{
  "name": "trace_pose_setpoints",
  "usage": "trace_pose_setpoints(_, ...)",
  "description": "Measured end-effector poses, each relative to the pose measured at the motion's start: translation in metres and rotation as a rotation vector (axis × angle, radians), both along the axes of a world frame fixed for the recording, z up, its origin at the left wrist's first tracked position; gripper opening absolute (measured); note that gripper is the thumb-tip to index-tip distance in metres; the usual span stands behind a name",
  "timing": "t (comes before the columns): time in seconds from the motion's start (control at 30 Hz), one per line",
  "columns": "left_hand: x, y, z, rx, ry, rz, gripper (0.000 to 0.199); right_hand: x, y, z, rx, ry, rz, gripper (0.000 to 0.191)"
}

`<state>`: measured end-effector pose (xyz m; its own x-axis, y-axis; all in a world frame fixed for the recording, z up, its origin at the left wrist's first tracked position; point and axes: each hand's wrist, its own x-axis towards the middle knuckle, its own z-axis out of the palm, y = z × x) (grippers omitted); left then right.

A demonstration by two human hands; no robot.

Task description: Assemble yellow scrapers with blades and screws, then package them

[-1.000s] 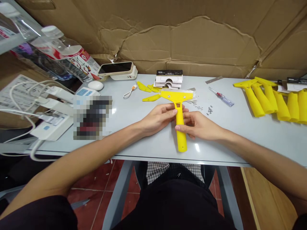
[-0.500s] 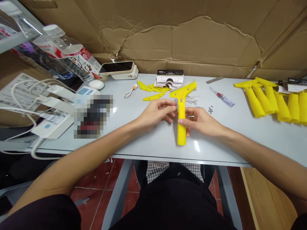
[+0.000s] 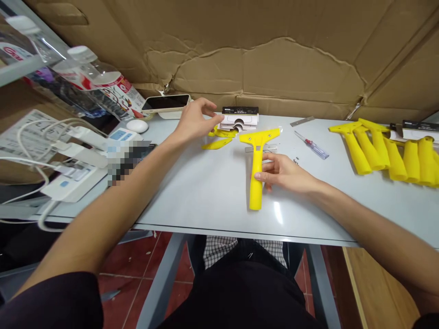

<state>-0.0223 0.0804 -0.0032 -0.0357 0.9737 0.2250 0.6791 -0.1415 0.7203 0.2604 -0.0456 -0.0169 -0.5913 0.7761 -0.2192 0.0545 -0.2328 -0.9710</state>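
A yellow scraper stands tilted over the table, its wide head away from me. My right hand grips its handle from the right, thumb in front. Farther back on the left, my left hand reaches out with thumb and fingers apart, holding nothing that I can see. Just right of and below it lie several yellow plastic strips, partly hidden by the hand. The small black-and-white box is close to its fingertips. Behind the scraper head, flat metal blades show in part.
Right of centre lie a screwdriver, a loose blade and small screws. More yellow scraper handles lie at the far right. A phone, a power strip and bottles occupy the left; cardboard walls the back.
My left hand has left the scraper's side and moved back and left to the yellow strips and box. My right hand still holds the scraper, its head now turned more squarely across.
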Motion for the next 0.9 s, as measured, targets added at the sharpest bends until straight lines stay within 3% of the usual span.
trace_pose_setpoints(0.17,0.003,0.019,-0.007,-0.137,-0.021,0.023,0.041,0.0,0.002,-0.001,-0.024,0.005,0.022,0.056)
trace_pose_setpoints(0.47,0.013,0.019,-0.015,-0.141,-0.362,0.091,0.04,0.001,0.003,-0.002,-0.009,-0.016,0.044,0.052)
trace_pose_setpoints(0.63,0.017,0.024,-0.026,-0.079,-0.422,0.096,0.043,-0.001,0.008,0.002,-0.022,-0.03,0.085,0.055)
trace_pose_setpoints(0.9,0.02,0.014,-0.01,-0.146,-0.578,0.076,0.033,-0.008,0.016,0.018,-0.033,-0.125,0.057,0.052)
